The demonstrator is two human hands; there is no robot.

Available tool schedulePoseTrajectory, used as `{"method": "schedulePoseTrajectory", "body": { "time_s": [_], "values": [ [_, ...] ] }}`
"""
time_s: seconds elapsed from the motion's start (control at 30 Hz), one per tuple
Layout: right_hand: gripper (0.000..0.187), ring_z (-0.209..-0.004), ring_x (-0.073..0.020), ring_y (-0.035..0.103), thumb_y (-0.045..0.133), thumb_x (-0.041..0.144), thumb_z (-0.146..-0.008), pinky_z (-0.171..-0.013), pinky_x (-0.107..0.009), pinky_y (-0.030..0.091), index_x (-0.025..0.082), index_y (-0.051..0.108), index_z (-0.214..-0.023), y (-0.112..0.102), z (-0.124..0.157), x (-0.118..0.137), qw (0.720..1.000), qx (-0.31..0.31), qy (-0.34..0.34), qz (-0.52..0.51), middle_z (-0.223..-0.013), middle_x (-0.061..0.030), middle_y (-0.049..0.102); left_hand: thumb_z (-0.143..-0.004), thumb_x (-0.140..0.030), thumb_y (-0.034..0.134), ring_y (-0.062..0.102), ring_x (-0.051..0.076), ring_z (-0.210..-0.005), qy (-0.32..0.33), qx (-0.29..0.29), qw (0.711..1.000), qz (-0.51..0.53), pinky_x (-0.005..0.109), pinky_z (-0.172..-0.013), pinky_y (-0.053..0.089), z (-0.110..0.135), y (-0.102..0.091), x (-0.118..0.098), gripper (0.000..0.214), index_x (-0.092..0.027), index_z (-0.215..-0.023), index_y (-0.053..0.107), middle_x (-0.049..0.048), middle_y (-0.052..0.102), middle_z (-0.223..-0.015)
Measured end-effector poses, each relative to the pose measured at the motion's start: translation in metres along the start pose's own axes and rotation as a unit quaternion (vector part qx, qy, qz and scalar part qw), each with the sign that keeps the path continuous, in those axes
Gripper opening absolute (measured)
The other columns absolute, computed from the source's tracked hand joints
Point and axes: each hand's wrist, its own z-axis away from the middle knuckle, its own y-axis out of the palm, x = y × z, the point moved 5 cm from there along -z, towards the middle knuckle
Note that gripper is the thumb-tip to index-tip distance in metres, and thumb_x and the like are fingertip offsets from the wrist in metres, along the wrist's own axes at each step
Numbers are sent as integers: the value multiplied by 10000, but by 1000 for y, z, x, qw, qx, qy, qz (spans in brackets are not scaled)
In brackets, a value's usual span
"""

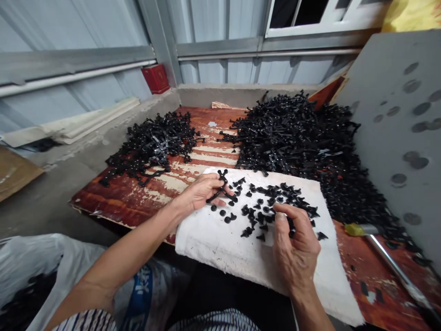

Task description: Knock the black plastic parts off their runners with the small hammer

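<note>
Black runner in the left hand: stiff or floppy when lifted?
Likely stiff: the black runner sticks out from the left hand without drooping. Probably light, molded plastic by its look. Its branches may snag: the heaped runners lie tangled together.

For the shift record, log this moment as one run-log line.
left hand: holds black plastic piece | right hand: among small black bits | beneath: white cloth
</note>
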Motion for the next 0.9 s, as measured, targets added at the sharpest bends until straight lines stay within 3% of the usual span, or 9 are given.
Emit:
{"method": "schedulePoseTrajectory", "body": {
  "time_s": [0.3,0.5,0.63,0.9],
  "values": [
    [140,-868,-204,642,514,175,-918,-805,-378,504,203,647,-955,1,2,-2,1000,3,14,1,-880,-46,668,-772,-74,620,646,181,-585,19,-12,1000,-6,247,-425,523,-8,-23,-9,149,-155,-712,511,94,682,-664],
    [139,-863,-199,641,512,170,-919,-803,-365,502,199,645,-950,1,1,-1,1000,12,23,5,-881,-45,669,-769,-105,652,660,194,-635,1,90,996,2,261,-448,539,-5,1,-4,178,-163,-700,498,88,679,-664],
    [136,-854,-197,640,512,183,-923,-802,-361,502,196,645,-941,2,1,-1,1000,15,24,6,-872,-46,668,-793,-120,615,681,222,-646,-23,100,994,-38,256,-413,519,-4,5,1,193,-177,-689,463,112,702,-667],
    [145,-874,-217,641,527,229,-920,-825,-390,495,199,664,-958,2,5,-4,998,19,56,-10,-900,-59,673,-744,-191,716,670,179,-555,6,42,996,-80,185,-375,477,-7,-33,-8,217,-170,-710,503,103,718,-656]
  ]
}}
